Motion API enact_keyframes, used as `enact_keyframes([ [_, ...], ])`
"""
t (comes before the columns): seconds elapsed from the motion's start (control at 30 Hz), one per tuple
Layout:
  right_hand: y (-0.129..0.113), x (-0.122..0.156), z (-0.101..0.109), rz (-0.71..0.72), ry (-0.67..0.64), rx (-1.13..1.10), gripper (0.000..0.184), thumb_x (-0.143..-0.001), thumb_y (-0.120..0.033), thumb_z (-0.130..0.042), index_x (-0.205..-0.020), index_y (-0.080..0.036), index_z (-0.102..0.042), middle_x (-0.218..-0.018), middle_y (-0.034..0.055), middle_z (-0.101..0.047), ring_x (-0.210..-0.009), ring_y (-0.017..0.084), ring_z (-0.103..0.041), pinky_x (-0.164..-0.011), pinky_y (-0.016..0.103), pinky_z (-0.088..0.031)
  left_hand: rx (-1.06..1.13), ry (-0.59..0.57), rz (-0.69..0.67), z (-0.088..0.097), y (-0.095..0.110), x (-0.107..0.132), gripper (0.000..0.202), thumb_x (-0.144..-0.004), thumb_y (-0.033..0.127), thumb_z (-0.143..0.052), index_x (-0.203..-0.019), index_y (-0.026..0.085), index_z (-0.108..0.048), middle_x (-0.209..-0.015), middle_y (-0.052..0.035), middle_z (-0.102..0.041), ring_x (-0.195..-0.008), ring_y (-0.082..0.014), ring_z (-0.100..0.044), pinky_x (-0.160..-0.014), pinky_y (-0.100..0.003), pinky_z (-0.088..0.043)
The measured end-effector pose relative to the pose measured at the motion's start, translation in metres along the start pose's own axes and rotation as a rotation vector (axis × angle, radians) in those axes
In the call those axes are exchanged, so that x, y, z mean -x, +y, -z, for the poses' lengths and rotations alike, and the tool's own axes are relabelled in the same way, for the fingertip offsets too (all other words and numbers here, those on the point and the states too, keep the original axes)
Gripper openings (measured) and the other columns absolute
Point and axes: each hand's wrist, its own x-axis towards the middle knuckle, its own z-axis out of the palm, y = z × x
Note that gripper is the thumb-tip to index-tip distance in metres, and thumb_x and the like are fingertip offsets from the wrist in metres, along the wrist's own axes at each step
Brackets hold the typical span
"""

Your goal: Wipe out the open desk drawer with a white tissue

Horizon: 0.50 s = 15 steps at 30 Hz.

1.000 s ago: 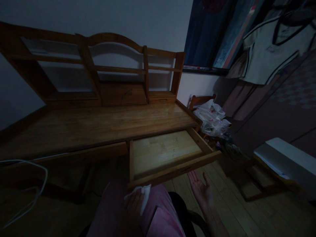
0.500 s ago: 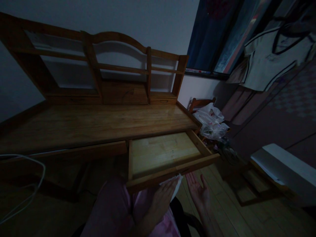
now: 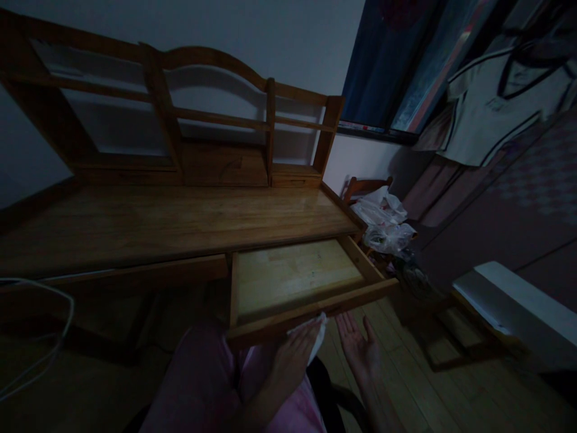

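Note:
My left hand (image 3: 293, 355) has a white cloth or tissue (image 3: 319, 340) under its fingers, held against the outer front of the pulled-out wooden drawer (image 3: 311, 313). Part of the cloth is hidden by the hand and sticks out past the fingertips. My right hand (image 3: 359, 349) is palm up beside it, fingers stretched out, with nothing in it. Its fingertips reach the lower edge of the drawer front; whether they touch is unclear. Inside the drawer the pale wooden bottom shows.
Behind the drawer runs a wooden desk top (image 3: 202, 219) with a shelf unit (image 3: 220, 165). A white cable (image 3: 67, 319) loops at the left. Plastic bags (image 3: 385, 222) rest on a chair at the right, near a wooden stool (image 3: 451, 337) bearing a white box-like object (image 3: 509, 300).
The view has shifted slightly, so everything sits a little further left and higher. Both hands keep nearly the same places at the drawer front, and the left still has the cloth.

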Motion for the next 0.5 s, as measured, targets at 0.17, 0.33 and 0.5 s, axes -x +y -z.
enact_keyframes([
  [0.17,0.0,-0.001,0.003,0.001,0.001,-0.003,0.053,-0.095,-0.03,-0.052,-0.142,-0.007,-0.043,-0.147,0.0201,-0.048,-0.138,0.022,-0.044,-0.111,0.04,-0.044,0.029,0.062,0.155,0.011,-0.033,0.055,0.067,-0.092,0.022,-0.04,-0.156,0.022,-0.019,-0.144,-0.0008,-0.057,-0.128,-0.0175,-0.052,-0.109,-0.034,-0.036],
  [0.33,0.0,0.0,0.001,-0.001,0.001,-0.001,0.051,-0.095,-0.029,-0.052,-0.141,-0.009,-0.045,-0.147,0.0188,-0.048,-0.137,0.021,-0.045,-0.111,0.04,-0.045,-0.108,0.18,0.366,0.018,-0.046,0.086,0.075,-0.094,0.027,-0.037,-0.157,0.013,0.003,-0.108,-0.0143,-0.074,-0.097,-0.0295,-0.066,-0.093,-0.044,-0.042],
  [0.5,0.0,-0.001,0.003,0.002,0.011,0.006,0.051,-0.096,-0.028,-0.051,-0.143,-0.011,-0.044,-0.147,0.018,-0.049,-0.136,0.021,-0.046,-0.109,0.042,-0.047,-0.107,0.211,0.428,0.021,-0.045,0.086,0.071,-0.096,0.028,-0.032,-0.158,0.013,0.0,-0.106,-0.0161,-0.073,-0.096,-0.0305,-0.066,-0.095,-0.045,-0.04],
])
